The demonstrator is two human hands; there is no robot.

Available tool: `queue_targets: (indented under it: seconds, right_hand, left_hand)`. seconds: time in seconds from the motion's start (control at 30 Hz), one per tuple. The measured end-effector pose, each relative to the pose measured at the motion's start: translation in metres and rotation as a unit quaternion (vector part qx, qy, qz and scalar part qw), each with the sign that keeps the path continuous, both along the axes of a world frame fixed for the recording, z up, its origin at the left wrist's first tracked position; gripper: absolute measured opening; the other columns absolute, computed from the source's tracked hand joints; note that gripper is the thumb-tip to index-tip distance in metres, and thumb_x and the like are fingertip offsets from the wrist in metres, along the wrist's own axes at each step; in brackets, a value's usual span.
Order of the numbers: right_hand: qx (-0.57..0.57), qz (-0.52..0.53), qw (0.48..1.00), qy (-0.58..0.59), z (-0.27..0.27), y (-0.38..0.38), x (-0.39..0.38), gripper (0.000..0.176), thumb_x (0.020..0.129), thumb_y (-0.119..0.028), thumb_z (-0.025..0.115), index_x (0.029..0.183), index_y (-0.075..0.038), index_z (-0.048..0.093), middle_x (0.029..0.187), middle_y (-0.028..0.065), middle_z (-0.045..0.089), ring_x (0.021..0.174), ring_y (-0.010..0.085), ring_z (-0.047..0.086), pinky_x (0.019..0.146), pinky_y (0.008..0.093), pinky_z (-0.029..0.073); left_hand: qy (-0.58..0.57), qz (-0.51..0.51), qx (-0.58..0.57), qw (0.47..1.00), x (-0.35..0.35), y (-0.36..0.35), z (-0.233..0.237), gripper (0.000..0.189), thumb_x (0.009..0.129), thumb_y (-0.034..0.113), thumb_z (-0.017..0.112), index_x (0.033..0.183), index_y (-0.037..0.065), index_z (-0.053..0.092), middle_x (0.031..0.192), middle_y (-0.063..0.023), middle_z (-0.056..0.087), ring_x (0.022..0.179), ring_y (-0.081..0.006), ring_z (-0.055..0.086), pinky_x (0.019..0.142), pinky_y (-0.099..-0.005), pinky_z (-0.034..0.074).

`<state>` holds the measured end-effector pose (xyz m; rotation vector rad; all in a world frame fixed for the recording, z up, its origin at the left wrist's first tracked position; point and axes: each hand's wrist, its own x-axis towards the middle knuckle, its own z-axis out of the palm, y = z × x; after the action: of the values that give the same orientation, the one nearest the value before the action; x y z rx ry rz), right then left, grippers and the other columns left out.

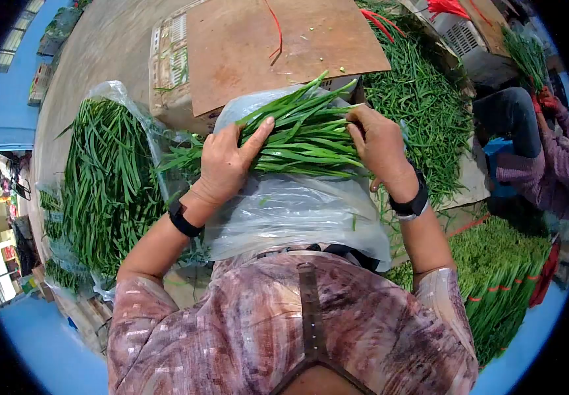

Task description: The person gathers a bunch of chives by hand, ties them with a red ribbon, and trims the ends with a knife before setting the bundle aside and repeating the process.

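A bunch of garlic chives [307, 141] lies across my lap, on a clear plastic sheet [284, 214]. My left hand [225, 161] is closed round the leafy left part of the bunch, its thumb laid over the top. At the right end my right hand [382, 146] pinches the pale stems between thumb and fingers. Some leaves trail out past my left hand. Just beyond the bunch, a brown board [284, 49] rests on a white plastic crate [169, 59], with a red tie [276, 33] on it.
To the left stands a plastic bag [156, 155] full of chives [110, 191]. Loose leaves [416, 92] are heaped at the right. Bundles with red ties [502, 288] lie at the lower right. Another person [535, 148] sits at the far right, red-gloved hands holding chives [528, 59].
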<state>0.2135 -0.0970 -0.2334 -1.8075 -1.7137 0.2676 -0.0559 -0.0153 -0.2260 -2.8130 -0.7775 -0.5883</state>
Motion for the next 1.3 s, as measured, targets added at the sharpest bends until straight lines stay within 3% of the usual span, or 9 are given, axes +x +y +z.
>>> queue_targets:
  seconds: [0.3,0.4,0.5,0.63,0.77,0.93,1.03,1.17,1.3]
  right_hand:
    - [0.004,-0.194,0.942,0.272,-0.069,-0.02,0.115,0.01,0.081,-0.008,0.06,0.084,0.001,0.06,0.072,0.01,0.064,0.061,0.0145,0.062,0.057,0.0266,0.048]
    - [-0.091,-0.304,0.938,0.137,-0.074,-0.041,0.17,0.022,0.08,-0.014,0.063,0.09,0.006,0.061,0.074,0.0134,0.064,0.063,0.0201,0.062,0.062,0.0307,0.05]
    - [0.051,-0.255,0.912,-0.317,-0.064,-0.044,0.166,0.026,0.08,-0.018,0.065,0.093,0.004,0.062,0.085,0.0183,0.065,0.074,0.028,0.064,0.069,0.0355,0.05]
    - [-0.04,-0.039,0.988,0.143,0.009,0.002,0.066,0.03,0.079,-0.021,0.063,0.103,-0.002,0.062,0.099,0.0163,0.062,0.094,0.0328,0.058,0.081,0.0397,0.047]
    - [0.006,0.13,0.98,-0.151,0.01,-0.002,0.006,0.012,0.074,-0.019,0.065,0.08,-0.01,0.06,0.08,0.0102,0.058,0.079,0.0303,0.056,0.066,0.0436,0.044]
    - [-0.004,0.161,0.987,0.004,0.012,-0.032,0.006,0.019,0.075,-0.023,0.066,0.086,-0.008,0.062,0.077,0.0089,0.059,0.073,0.0289,0.058,0.064,0.0397,0.045]
    - [-0.216,0.109,0.943,0.227,0.032,-0.026,0.03,0.024,0.075,-0.024,0.067,0.091,-0.007,0.063,0.079,0.0102,0.061,0.072,0.0296,0.059,0.062,0.0374,0.046]
    - [0.004,0.013,0.999,0.035,0.018,0.013,0.04,0.025,0.074,-0.021,0.069,0.092,-0.006,0.062,0.083,0.0122,0.061,0.073,0.0308,0.06,0.066,0.0373,0.049]
    - [0.112,0.114,0.987,-0.034,0.003,0.037,0.022,0.023,0.072,-0.015,0.07,0.092,-0.007,0.062,0.087,0.0115,0.06,0.079,0.03,0.06,0.068,0.0372,0.049]
  left_hand:
    - [0.009,-0.016,-0.02,1.0,-0.003,0.0,0.001,0.056,0.07,0.006,0.059,0.125,0.02,0.055,0.09,-0.0117,0.057,0.069,-0.0247,0.054,0.056,-0.0337,0.04]
    - [-0.006,-0.023,0.008,1.0,-0.003,0.002,-0.004,0.055,0.075,0.009,0.053,0.127,0.025,0.053,0.082,-0.0068,0.05,0.067,-0.0203,0.049,0.056,-0.0316,0.037]
    - [0.018,-0.016,-0.007,1.0,-0.003,0.001,-0.003,0.055,0.075,0.01,0.053,0.127,0.025,0.053,0.083,-0.0074,0.051,0.068,-0.0203,0.05,0.057,-0.0311,0.038]
    - [0.009,-0.024,0.008,1.0,0.002,0.002,-0.001,0.055,0.075,0.009,0.053,0.128,0.025,0.053,0.082,-0.0078,0.05,0.068,-0.0202,0.05,0.056,-0.0318,0.038]
    - [-0.023,0.003,-0.01,1.0,0.001,0.002,0.001,0.055,0.076,0.008,0.052,0.13,0.023,0.051,0.081,-0.0081,0.048,0.067,-0.0211,0.049,0.056,-0.0322,0.037]
    - [-0.004,0.029,-0.027,0.999,-0.005,-0.003,0.001,0.056,0.077,0.007,0.052,0.131,0.022,0.049,0.082,-0.0092,0.049,0.065,-0.0224,0.048,0.057,-0.0326,0.038]
    - [0.016,0.01,-0.03,0.999,-0.004,-0.003,0.005,0.056,0.076,0.008,0.052,0.13,0.023,0.05,0.086,-0.01,0.05,0.066,-0.0227,0.049,0.058,-0.0326,0.039]
    - [0.0,-0.011,-0.028,1.0,0.0,0.0,0.003,0.055,0.076,0.008,0.053,0.129,0.024,0.051,0.09,-0.0111,0.053,0.069,-0.0234,0.051,0.058,-0.0325,0.039]
    - [0.0,-0.015,-0.035,0.999,-0.001,0.0,0.005,0.055,0.075,0.008,0.054,0.128,0.023,0.052,0.091,-0.0116,0.053,0.069,-0.024,0.051,0.058,-0.033,0.04]
